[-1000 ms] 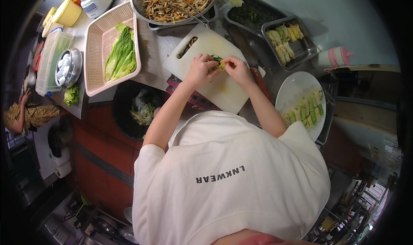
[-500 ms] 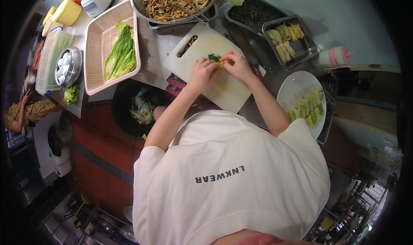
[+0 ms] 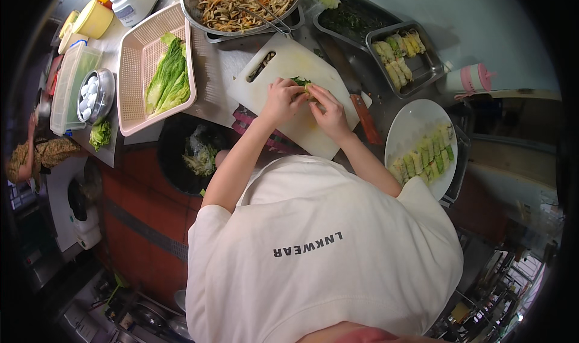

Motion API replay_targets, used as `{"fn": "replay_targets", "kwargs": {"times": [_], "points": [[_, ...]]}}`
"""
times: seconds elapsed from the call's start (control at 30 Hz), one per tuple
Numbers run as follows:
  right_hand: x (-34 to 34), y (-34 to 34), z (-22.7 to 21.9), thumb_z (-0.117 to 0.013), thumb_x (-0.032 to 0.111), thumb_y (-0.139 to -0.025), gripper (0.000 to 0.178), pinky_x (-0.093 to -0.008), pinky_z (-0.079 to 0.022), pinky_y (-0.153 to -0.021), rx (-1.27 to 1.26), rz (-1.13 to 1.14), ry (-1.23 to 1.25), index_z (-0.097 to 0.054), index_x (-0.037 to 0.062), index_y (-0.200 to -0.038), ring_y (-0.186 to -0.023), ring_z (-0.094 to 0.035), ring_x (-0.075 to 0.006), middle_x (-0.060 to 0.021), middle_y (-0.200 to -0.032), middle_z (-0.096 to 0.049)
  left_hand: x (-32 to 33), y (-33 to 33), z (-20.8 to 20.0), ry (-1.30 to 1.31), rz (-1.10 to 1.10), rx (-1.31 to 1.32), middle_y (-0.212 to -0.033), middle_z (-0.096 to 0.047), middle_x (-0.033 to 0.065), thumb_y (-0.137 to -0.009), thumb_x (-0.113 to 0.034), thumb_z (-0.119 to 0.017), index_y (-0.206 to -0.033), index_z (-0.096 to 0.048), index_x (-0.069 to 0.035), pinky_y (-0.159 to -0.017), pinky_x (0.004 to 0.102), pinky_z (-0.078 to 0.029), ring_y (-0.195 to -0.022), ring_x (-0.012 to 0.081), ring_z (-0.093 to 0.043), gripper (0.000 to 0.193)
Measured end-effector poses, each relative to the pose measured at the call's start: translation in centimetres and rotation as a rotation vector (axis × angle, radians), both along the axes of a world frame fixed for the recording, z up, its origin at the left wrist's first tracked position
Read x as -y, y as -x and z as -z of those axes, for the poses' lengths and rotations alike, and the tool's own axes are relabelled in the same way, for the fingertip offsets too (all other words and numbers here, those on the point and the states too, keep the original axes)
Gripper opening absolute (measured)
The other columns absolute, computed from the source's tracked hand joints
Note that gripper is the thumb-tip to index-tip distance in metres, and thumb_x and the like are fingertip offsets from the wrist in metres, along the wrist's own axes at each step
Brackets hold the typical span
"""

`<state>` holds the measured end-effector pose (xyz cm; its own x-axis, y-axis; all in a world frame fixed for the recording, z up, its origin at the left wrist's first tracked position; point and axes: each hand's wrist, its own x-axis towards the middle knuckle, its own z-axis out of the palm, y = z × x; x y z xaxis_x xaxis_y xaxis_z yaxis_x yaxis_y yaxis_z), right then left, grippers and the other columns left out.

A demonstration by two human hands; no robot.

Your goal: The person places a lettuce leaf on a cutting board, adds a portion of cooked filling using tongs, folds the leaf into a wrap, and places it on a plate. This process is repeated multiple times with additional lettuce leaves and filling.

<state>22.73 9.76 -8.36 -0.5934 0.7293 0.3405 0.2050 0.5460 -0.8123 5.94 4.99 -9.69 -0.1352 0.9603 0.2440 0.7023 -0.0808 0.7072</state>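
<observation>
A steel counter (image 3: pixel 216 81) carries everything. At its near left corner lies a clump of lettuce (image 3: pixel 100 135); behind that stand a steel bowl (image 3: pixel 111 93) of white ovals and a clear container (image 3: pixel 65 99). Toward the far left corner are a yellow tub (image 3: pixel 94 20) and a white appliance (image 3: pixel 135 5). A pink basket (image 3: pixel 134 53) reaches the near edge, left of the middle. A white cutting board (image 3: pixel 304 62) lies centrally, angled toward that edge, a knife (image 3: pixel 365 117) along its right side. Two metal trays (image 3: pixel 426 72) touch toward the far right corner.

Pink-topped bottle (image 3: pixel 474 79), yellow tub (image 3: pixel 94 19), white appliance (image 3: pixel 135 5).
</observation>
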Motion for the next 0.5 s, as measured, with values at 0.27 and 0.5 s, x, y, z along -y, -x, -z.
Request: {"fn": "replay_targets", "kwargs": {"times": [0.27, 0.5], "points": [[-2.7, -0.1, 0.8, -0.062, -0.003, -0.078, 0.032, -0.0378, -0.048, -0.081, 0.105, -0.156, -0.172, -0.058, -0.0021, -0.11, -0.097, -0.056, -0.0321, -0.0158, -0.108, -0.057, 0.2, 0.3, -0.9, -0.024, 0.009, -0.163, -0.092, -0.059, 0.0019, -0.082, -0.029, -0.068, -0.095, -0.073, -0.012, -0.085, 0.0367, -0.031, -0.091, 0.0194, -0.051, 0.022], [-3.8, 0.0, 0.6, -0.06, 0.004, -0.08, 0.025, -0.0392, -0.043, -0.084, 0.179, -0.253, -0.245, -0.057, -0.0011, -0.105, -0.095, -0.051, -0.031, -0.0136, -0.102, -0.054, 0.7, -0.3, 0.1, -0.231, -0.011, -0.152, -0.097, -0.062, 0.0053, -0.079, -0.019, -0.071, -0.102, -0.07, -0.007, -0.085, 0.0368, -0.039, -0.091, 0.0226, -0.058, 0.026]]}}
